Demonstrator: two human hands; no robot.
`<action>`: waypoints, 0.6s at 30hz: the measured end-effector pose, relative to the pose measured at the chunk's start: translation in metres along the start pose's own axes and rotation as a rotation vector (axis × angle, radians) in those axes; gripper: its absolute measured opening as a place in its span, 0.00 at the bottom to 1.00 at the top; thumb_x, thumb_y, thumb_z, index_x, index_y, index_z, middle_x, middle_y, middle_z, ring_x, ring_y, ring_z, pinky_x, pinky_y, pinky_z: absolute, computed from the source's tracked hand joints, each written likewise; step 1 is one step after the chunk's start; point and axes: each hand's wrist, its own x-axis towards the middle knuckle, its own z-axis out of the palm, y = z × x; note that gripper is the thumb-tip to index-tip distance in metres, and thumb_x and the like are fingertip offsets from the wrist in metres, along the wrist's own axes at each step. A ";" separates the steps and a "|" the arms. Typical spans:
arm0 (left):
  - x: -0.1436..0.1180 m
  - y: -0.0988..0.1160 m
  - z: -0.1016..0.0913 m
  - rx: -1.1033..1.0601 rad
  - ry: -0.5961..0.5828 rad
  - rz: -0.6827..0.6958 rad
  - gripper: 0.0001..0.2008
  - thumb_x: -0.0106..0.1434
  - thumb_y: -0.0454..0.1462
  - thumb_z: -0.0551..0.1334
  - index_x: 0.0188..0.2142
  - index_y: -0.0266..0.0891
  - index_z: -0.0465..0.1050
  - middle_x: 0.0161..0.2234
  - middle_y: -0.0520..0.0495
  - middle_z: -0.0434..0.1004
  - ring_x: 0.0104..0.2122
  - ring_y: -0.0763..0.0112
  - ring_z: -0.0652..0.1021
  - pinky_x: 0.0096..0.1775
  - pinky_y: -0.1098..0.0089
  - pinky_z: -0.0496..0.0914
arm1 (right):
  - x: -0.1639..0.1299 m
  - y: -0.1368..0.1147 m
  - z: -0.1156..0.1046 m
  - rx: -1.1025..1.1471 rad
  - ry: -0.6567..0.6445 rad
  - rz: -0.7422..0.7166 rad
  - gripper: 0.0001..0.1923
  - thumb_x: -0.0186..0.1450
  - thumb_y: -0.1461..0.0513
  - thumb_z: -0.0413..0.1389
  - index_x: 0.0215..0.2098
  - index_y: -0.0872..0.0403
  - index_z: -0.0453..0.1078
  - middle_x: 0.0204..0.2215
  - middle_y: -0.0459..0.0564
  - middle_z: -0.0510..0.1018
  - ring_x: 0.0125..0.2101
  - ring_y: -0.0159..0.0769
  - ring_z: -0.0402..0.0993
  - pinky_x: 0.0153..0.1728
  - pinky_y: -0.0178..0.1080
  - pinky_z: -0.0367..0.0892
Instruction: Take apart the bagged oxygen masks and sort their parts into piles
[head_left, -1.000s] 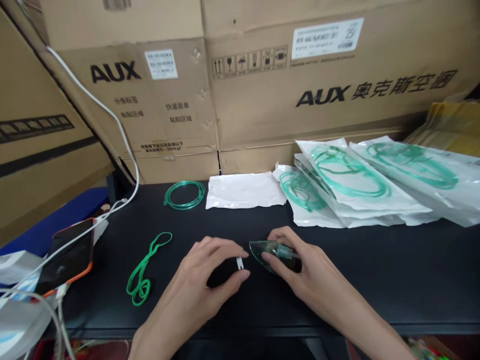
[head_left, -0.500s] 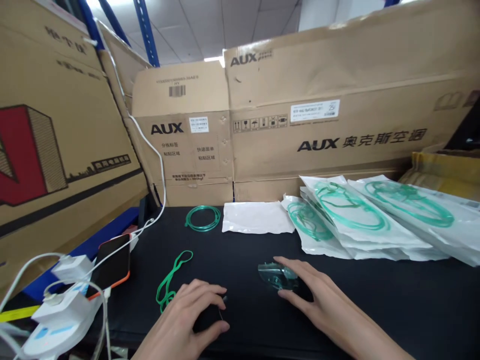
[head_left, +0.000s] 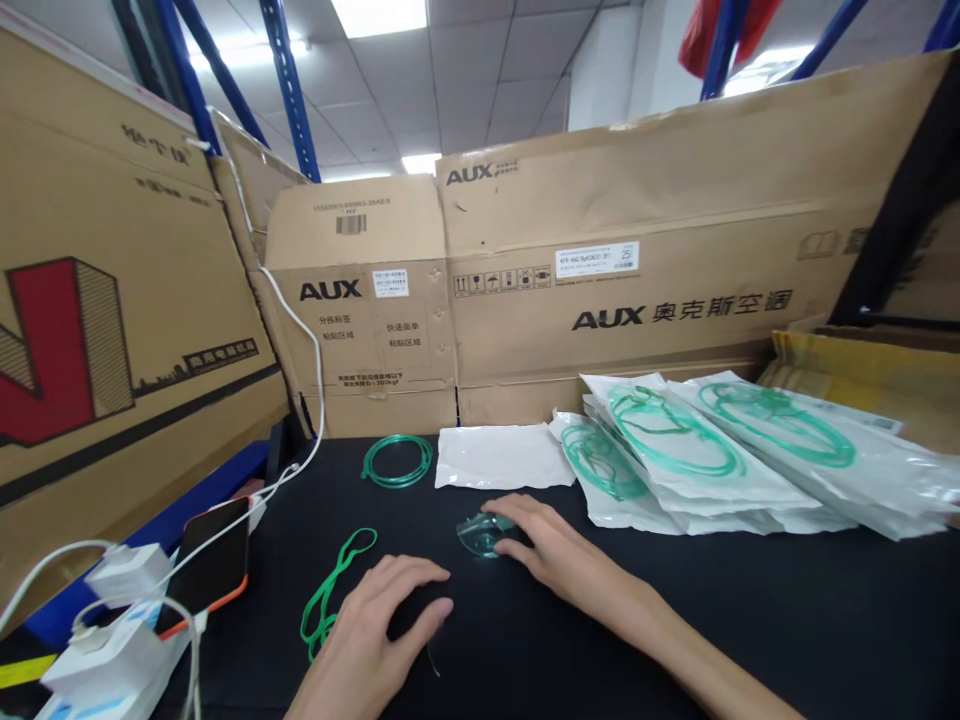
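Note:
My right hand [head_left: 529, 535] is closed on the right side of a clear green oxygen mask [head_left: 478, 535], fingers over its far edge and thumb at the near edge. The mask lies on the black table, partly covered by the fingers. My left hand [head_left: 386, 620] is open above the table, thumb and fingers apart with nothing visible between them. Below its thumb is a thin, wire-like piece [head_left: 433, 660], too small to make out. Beside the left hand lies a looped green elastic strap [head_left: 330, 590], its lower end partly hidden by the hand.
Coiled green tubing [head_left: 397, 462] and a white packet [head_left: 502, 455] lie at the back. Several bagged tubing sets [head_left: 675, 450] are piled to the right. On the left are a phone [head_left: 214, 555], white chargers and cables [head_left: 127, 580]. Cardboard boxes [head_left: 375, 330] wall the table [head_left: 555, 650].
My right hand has moved left and farther back, and the mask has come with it. My left hand's fingers have spread somewhat. The camera view has tilted upward.

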 end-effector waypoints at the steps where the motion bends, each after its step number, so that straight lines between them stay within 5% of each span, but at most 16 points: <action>1: 0.003 -0.001 0.001 -0.011 0.041 0.007 0.10 0.74 0.45 0.58 0.49 0.50 0.76 0.49 0.50 0.81 0.51 0.60 0.80 0.62 0.49 0.67 | 0.009 0.000 0.002 -0.013 0.006 -0.013 0.22 0.71 0.63 0.58 0.63 0.50 0.68 0.60 0.54 0.73 0.61 0.41 0.69 0.63 0.46 0.63; 7: 0.012 -0.001 0.003 -0.024 0.211 0.075 0.08 0.75 0.42 0.58 0.43 0.47 0.77 0.42 0.51 0.82 0.44 0.64 0.82 0.50 0.64 0.74 | 0.047 -0.007 0.013 -0.104 0.049 -0.100 0.22 0.69 0.66 0.60 0.61 0.54 0.70 0.51 0.58 0.79 0.54 0.48 0.72 0.57 0.51 0.69; 12: 0.007 -0.008 0.007 0.038 0.249 0.175 0.07 0.74 0.42 0.60 0.44 0.48 0.77 0.42 0.51 0.83 0.42 0.65 0.83 0.51 0.65 0.75 | 0.043 -0.017 0.012 -0.192 0.111 -0.125 0.30 0.67 0.63 0.64 0.66 0.50 0.65 0.55 0.58 0.76 0.56 0.48 0.72 0.58 0.51 0.69; 15: 0.003 -0.015 0.011 0.055 0.281 0.201 0.08 0.73 0.44 0.61 0.45 0.47 0.78 0.42 0.51 0.83 0.42 0.65 0.83 0.53 0.66 0.75 | 0.029 -0.013 -0.011 -0.267 0.168 -0.092 0.31 0.69 0.57 0.63 0.68 0.45 0.62 0.59 0.55 0.74 0.59 0.45 0.70 0.60 0.49 0.68; 18: 0.002 -0.016 0.011 0.056 0.298 0.191 0.11 0.73 0.46 0.60 0.44 0.47 0.78 0.42 0.50 0.84 0.42 0.66 0.84 0.56 0.67 0.74 | 0.015 0.005 -0.058 -0.383 0.252 0.037 0.24 0.73 0.55 0.57 0.66 0.48 0.66 0.61 0.56 0.73 0.60 0.46 0.70 0.62 0.48 0.66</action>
